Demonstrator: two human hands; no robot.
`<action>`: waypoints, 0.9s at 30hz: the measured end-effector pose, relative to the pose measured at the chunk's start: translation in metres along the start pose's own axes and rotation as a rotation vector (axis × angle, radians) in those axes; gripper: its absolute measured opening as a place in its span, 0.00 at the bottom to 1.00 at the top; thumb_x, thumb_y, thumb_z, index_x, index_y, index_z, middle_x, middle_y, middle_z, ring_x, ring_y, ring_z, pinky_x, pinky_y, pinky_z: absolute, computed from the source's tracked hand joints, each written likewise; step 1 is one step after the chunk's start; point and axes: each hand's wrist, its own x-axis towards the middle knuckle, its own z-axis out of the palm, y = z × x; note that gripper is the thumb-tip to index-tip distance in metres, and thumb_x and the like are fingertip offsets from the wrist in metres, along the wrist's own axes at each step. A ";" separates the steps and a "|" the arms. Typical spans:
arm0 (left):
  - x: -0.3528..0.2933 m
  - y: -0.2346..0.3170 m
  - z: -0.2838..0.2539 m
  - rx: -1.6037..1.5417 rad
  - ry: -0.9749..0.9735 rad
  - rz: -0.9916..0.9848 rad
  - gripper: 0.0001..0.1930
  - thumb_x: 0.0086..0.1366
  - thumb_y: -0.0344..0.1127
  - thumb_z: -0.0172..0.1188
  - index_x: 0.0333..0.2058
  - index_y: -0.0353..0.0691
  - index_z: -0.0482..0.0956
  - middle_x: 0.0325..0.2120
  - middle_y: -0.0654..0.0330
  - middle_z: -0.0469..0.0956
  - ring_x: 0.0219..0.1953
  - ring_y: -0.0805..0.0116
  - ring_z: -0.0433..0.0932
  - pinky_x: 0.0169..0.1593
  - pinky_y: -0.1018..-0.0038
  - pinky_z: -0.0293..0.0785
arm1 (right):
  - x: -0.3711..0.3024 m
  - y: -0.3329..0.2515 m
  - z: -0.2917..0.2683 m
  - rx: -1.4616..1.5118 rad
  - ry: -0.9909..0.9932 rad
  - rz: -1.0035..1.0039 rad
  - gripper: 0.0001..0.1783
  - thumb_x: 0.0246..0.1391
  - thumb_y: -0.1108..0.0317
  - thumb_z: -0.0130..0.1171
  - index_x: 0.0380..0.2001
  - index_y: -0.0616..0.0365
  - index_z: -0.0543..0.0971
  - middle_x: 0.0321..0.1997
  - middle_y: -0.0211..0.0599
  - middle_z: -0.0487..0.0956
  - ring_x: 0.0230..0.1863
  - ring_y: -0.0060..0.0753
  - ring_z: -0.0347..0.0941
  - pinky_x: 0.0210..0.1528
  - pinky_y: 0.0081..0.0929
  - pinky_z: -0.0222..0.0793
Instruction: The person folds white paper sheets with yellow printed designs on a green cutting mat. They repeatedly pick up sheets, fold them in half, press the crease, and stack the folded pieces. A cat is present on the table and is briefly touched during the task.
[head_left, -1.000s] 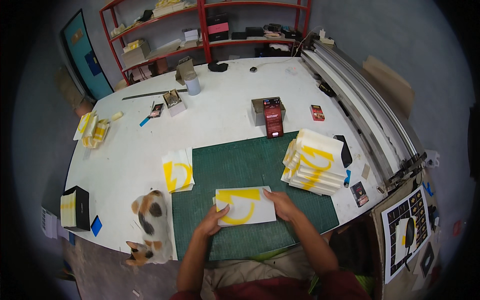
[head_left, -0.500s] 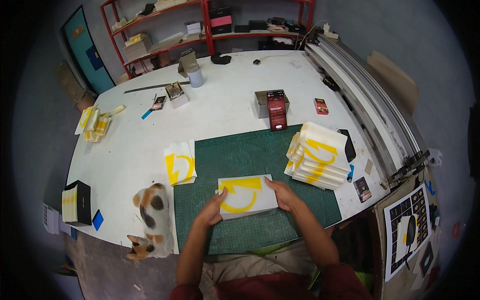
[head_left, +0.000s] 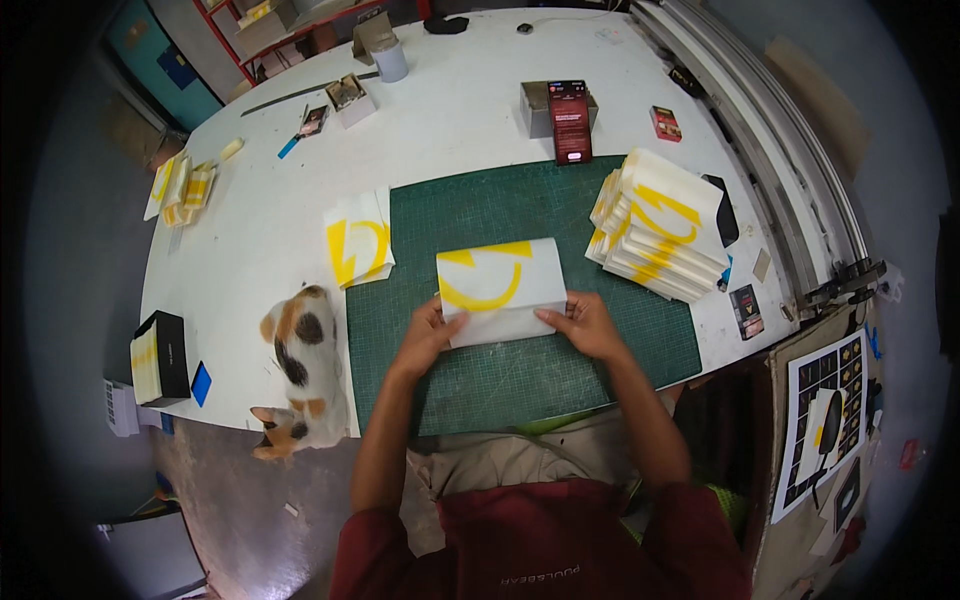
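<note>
Between my two hands is a white folded paper piece (head_left: 500,287) with a bold yellow print, its front part bent down like the side of a flat box. My left hand (head_left: 432,332) grips its near left corner, thumb on the front part. At the near right corner, my right hand (head_left: 583,323) holds it the same way, fingers partly hidden behind it. Underneath lies a green cutting mat (head_left: 480,390). A thick stack of similar folded pieces (head_left: 662,225) sits on the mat's right side. One more printed piece (head_left: 358,240) overlaps the mat's left edge.
A cat (head_left: 303,350) lies on the white table (head_left: 270,220) left of the mat. A phone (head_left: 570,122) leans on a grey box. Farther left are a black box of folded pieces (head_left: 172,358) and a small pile (head_left: 182,190). A long metal rail (head_left: 745,140) runs along the right.
The view has tipped downward, so the table sits higher in the picture. Both hands have shifted to the piece's near corners, and its front part now shows more.
</note>
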 end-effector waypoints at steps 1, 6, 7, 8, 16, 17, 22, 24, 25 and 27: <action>-0.003 0.005 0.003 0.007 0.011 0.002 0.21 0.70 0.33 0.59 0.59 0.32 0.69 0.51 0.54 0.80 0.51 0.70 0.80 0.58 0.69 0.76 | 0.002 -0.004 0.000 -0.032 0.008 0.020 0.16 0.60 0.67 0.66 0.47 0.66 0.82 0.38 0.34 0.85 0.37 0.19 0.79 0.42 0.22 0.76; -0.014 0.012 0.016 -0.033 0.114 0.033 0.21 0.64 0.20 0.63 0.55 0.29 0.71 0.45 0.52 0.83 0.45 0.73 0.82 0.51 0.75 0.79 | 0.003 -0.015 0.002 -0.049 0.051 0.111 0.15 0.60 0.67 0.66 0.45 0.66 0.82 0.36 0.34 0.85 0.33 0.16 0.78 0.34 0.19 0.73; -0.013 0.012 0.017 -0.040 0.123 0.036 0.21 0.64 0.20 0.63 0.55 0.29 0.70 0.44 0.52 0.83 0.45 0.73 0.82 0.51 0.75 0.79 | 0.003 -0.020 0.001 -0.061 0.055 0.149 0.14 0.60 0.67 0.66 0.44 0.66 0.82 0.35 0.34 0.85 0.32 0.16 0.77 0.32 0.18 0.72; -0.012 0.012 0.018 -0.047 0.131 0.039 0.22 0.64 0.20 0.63 0.56 0.29 0.70 0.43 0.52 0.84 0.45 0.72 0.82 0.51 0.75 0.79 | 0.002 -0.017 0.003 -0.034 0.075 0.127 0.15 0.58 0.66 0.68 0.43 0.66 0.82 0.33 0.33 0.85 0.30 0.15 0.77 0.30 0.17 0.71; -0.016 0.006 0.027 -0.048 0.214 0.073 0.25 0.64 0.19 0.62 0.58 0.28 0.65 0.43 0.48 0.84 0.45 0.70 0.82 0.50 0.75 0.78 | -0.003 -0.014 0.001 -0.097 0.150 0.136 0.13 0.56 0.66 0.70 0.36 0.67 0.82 0.26 0.31 0.82 0.25 0.13 0.72 0.26 0.17 0.68; -0.017 0.002 0.029 -0.059 0.234 0.098 0.25 0.64 0.19 0.61 0.58 0.28 0.65 0.43 0.48 0.84 0.46 0.70 0.82 0.50 0.75 0.78 | -0.003 -0.013 0.000 -0.097 0.151 0.140 0.13 0.55 0.66 0.71 0.35 0.66 0.83 0.25 0.30 0.81 0.24 0.13 0.72 0.26 0.17 0.67; -0.030 0.001 0.046 0.253 0.502 0.299 0.30 0.60 0.22 0.67 0.59 0.30 0.65 0.43 0.48 0.82 0.47 0.62 0.81 0.53 0.66 0.75 | -0.006 -0.024 -0.004 -0.352 0.115 0.081 0.13 0.52 0.64 0.73 0.28 0.63 0.82 0.21 0.29 0.79 0.22 0.16 0.70 0.25 0.21 0.65; -0.041 0.002 0.060 0.800 0.778 0.600 0.30 0.57 0.26 0.70 0.58 0.32 0.68 0.42 0.48 0.81 0.46 0.58 0.80 0.56 0.61 0.72 | -0.005 -0.026 -0.003 -0.373 0.114 0.062 0.13 0.51 0.64 0.73 0.28 0.63 0.82 0.20 0.30 0.79 0.21 0.17 0.69 0.25 0.22 0.65; -0.048 -0.002 0.063 0.895 0.704 0.721 0.30 0.56 0.27 0.71 0.57 0.33 0.70 0.44 0.48 0.81 0.48 0.56 0.79 0.57 0.59 0.70 | -0.005 -0.027 -0.002 -0.393 0.109 0.065 0.13 0.51 0.64 0.73 0.28 0.64 0.82 0.20 0.30 0.79 0.21 0.17 0.69 0.25 0.23 0.65; -0.066 -0.016 0.069 1.076 0.540 0.947 0.29 0.53 0.29 0.73 0.54 0.33 0.74 0.47 0.47 0.79 0.52 0.52 0.77 0.60 0.55 0.67 | -0.006 -0.024 0.000 -0.424 0.100 0.066 0.13 0.51 0.64 0.73 0.29 0.64 0.83 0.20 0.32 0.78 0.21 0.18 0.70 0.25 0.23 0.65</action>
